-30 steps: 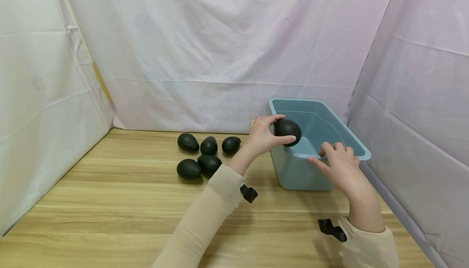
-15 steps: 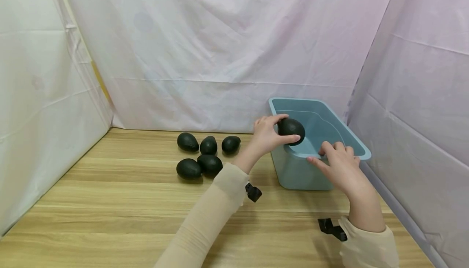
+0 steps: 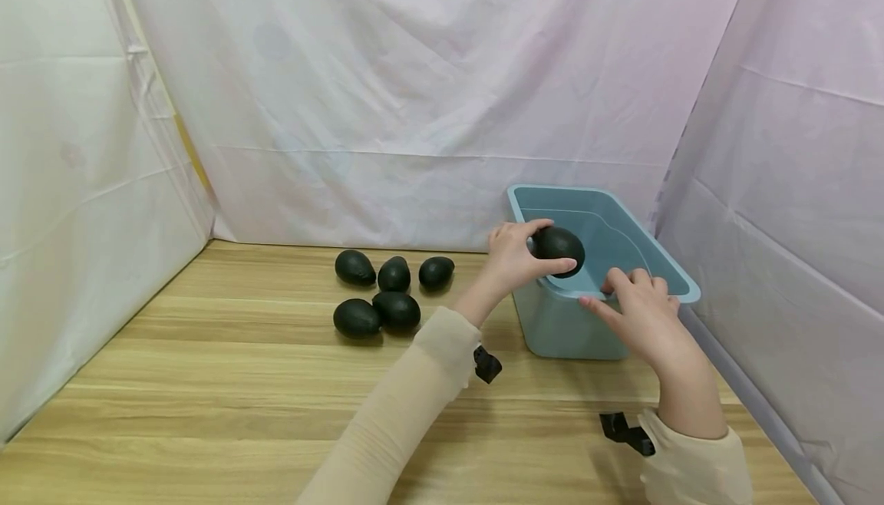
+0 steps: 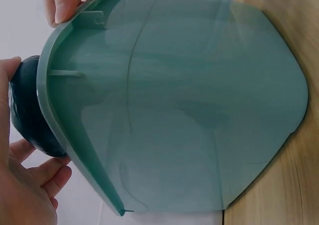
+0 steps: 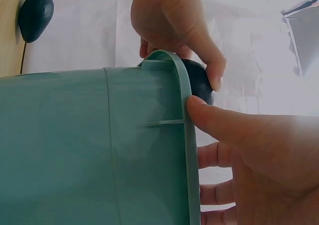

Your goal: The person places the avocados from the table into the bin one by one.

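In the head view my left hand holds a dark avocado between thumb and fingers, over the near left corner of a blue plastic bin. From the left wrist view, the avocado shows right at the bin's rim. My right hand grips the bin's near rim, its thumb on the outer side and the fingers reaching over to the inside. The visible part of the bin's inside holds no fruit; its near floor is hidden by the hands and front wall.
Several more avocados lie on the wooden table left of the bin, some at the back and two in front. White cloth hangs behind, with cloth sides at left and right. The bin stands close to the right side.
My left hand has moved a little to the right with the avocado, further over the bin's corner. The right hand and the bin have stayed in place.
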`<state>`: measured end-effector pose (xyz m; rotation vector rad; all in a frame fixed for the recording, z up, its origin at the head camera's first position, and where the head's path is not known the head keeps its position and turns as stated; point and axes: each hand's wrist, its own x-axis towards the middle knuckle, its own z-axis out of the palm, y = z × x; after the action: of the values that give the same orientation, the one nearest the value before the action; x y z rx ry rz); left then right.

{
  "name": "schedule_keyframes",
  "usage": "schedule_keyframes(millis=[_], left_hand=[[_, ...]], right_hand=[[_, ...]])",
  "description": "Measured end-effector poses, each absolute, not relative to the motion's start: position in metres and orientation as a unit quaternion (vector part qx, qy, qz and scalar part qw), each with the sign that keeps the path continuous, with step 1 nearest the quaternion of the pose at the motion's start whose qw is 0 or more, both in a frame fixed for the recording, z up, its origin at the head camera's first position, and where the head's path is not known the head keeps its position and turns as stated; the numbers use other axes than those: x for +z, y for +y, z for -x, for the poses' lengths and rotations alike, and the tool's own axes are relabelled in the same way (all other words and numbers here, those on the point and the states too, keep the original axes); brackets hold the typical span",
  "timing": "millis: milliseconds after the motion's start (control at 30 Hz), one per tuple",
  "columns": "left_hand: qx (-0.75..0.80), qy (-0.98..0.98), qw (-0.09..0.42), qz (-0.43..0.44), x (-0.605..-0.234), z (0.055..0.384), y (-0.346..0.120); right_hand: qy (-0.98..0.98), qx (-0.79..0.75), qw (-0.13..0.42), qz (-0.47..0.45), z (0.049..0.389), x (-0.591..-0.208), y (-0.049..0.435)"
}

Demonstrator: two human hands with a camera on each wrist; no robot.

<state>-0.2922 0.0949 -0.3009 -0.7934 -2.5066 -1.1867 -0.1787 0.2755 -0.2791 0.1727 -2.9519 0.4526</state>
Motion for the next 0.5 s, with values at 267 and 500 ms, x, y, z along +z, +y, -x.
schedule_keyframes(millis=[267, 500], left_hand=[[-0.381, -0.868, 0.139, 0.286, -0.306, 0.294, 0.102], [-0.344, -0.882, 0.145, 0.289, -0.307, 0.293, 0.108]], right_hand=[[-0.984, 0.151, 0.073, -0.058, 0.179, -0.28, 0.275], [-0.983, 0.156, 0.074, -0.061, 0.178, -0.28, 0.276]])
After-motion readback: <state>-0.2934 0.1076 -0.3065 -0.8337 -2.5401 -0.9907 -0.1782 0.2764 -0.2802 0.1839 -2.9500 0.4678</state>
